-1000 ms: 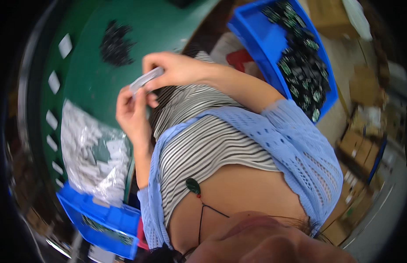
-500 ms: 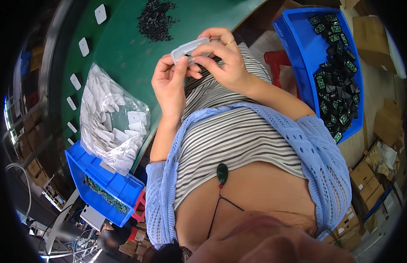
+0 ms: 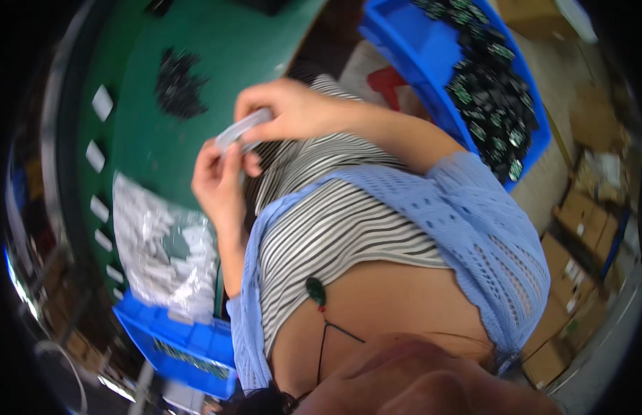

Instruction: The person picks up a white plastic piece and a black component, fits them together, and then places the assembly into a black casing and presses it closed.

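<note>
Both hands hold one small white plastic casing point(image 3: 236, 131) above the green table's near edge, in front of my striped top. My left hand point(image 3: 217, 183) pinches its lower left end between thumb and fingers. The fingers of my right hand point(image 3: 290, 111) wrap its upper right end and cover part of it. The casing is seen nearly edge-on and a little blurred, so I cannot make out what is inside. Left of my left hand lies a clear plastic bag point(image 3: 165, 252) full of similar white casing pieces. A pile of small black parts point(image 3: 179, 84) lies farther off.
Several white covers point(image 3: 96, 156) stand in a row along the far left of the green table point(image 3: 224, 55). On the right, a blue bin point(image 3: 431, 90) holds green circuit boards and black parts. A smaller blue bin point(image 3: 144, 321) with boards sits at lower left. Cardboard boxes point(image 3: 587, 221) stand at right.
The whole view has swung, shifting the table items down and the hands left in the picture. The casing has been tilted toward edge-on, and my right hand now covers more of it.
</note>
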A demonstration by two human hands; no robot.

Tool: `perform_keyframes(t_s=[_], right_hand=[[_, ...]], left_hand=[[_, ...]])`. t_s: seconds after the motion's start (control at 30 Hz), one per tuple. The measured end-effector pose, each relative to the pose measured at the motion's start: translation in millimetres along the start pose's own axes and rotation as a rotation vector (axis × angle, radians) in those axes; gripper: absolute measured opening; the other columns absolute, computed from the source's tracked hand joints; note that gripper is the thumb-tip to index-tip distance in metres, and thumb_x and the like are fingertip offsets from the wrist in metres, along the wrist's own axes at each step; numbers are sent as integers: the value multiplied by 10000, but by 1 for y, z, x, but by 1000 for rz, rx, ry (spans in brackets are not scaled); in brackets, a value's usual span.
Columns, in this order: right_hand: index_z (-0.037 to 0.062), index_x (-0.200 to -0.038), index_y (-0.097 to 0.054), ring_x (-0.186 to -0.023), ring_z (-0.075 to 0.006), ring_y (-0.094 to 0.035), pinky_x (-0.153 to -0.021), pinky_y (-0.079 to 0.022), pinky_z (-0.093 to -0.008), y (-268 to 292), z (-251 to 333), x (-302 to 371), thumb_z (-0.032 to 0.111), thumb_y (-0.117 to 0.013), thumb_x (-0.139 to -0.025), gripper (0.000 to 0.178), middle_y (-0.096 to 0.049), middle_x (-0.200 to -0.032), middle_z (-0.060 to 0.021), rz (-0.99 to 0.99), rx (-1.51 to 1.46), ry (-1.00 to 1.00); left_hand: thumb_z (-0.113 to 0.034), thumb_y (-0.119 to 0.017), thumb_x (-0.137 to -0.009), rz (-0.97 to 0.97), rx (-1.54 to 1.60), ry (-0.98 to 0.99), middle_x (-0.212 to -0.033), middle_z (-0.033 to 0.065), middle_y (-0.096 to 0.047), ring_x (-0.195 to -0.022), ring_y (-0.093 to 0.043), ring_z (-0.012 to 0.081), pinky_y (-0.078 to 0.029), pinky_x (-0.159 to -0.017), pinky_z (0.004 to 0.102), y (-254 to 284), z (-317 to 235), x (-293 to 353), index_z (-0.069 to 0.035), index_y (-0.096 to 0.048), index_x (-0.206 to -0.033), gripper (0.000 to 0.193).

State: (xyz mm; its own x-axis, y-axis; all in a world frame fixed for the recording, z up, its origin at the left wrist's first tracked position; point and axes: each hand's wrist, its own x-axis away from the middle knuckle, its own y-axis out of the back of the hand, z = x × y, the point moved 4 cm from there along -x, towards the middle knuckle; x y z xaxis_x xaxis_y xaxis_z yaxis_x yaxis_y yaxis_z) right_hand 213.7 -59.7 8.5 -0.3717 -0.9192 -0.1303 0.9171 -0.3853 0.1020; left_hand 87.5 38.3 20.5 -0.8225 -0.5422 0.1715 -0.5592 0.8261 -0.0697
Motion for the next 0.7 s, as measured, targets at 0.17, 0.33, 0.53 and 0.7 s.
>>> perform_keyframes(t_s=[0.17, 0.33, 0.53, 0.7], right_hand=[[25, -927, -550, -706, -139, -591, -613, -466, -291, 3, 11, 10, 152, -658, -787, 218, -617, -781, -69, -173, 36, 8], [34, -998, -557, -751, -109, -606, -615, -480, -228, 19, -14, 23, 151, -658, -809, 244, -634, -859, -66, -88, -306, -132], [109, -985, -630, -840, -244, -596, -704, -492, -367, 191, -80, 162, 106, -596, -796, 192, -619, -896, -78, -1030, 931, -153], [91, -1019, -626, -1053, -338, -537, -854, -469, -440, 261, -174, 334, 152, -472, -798, 277, -604, -1066, -154, -447, 1207, -1386]], left_hand=[[-30, -535, -886, 52, 52, 49, -852, 116, -604, -631, -572, 128, -470, -554, 222, -7, -1, -1, 46, -538, -979, 120], [-64, -513, -909, -47, 39, 36, -897, 108, -613, -640, -564, 107, -482, -580, 214, 3, 13, -18, 51, -498, -1128, 248], [-107, -530, -913, -219, -126, 28, -847, 62, -601, -583, -467, 72, -369, -501, 181, 106, 15, -31, 22, -527, -1132, 254], [-141, -519, -920, -379, -344, 194, -709, -8, -552, -563, -439, 37, -333, -498, 173, 162, 21, -31, -20, -565, -1142, 258]])
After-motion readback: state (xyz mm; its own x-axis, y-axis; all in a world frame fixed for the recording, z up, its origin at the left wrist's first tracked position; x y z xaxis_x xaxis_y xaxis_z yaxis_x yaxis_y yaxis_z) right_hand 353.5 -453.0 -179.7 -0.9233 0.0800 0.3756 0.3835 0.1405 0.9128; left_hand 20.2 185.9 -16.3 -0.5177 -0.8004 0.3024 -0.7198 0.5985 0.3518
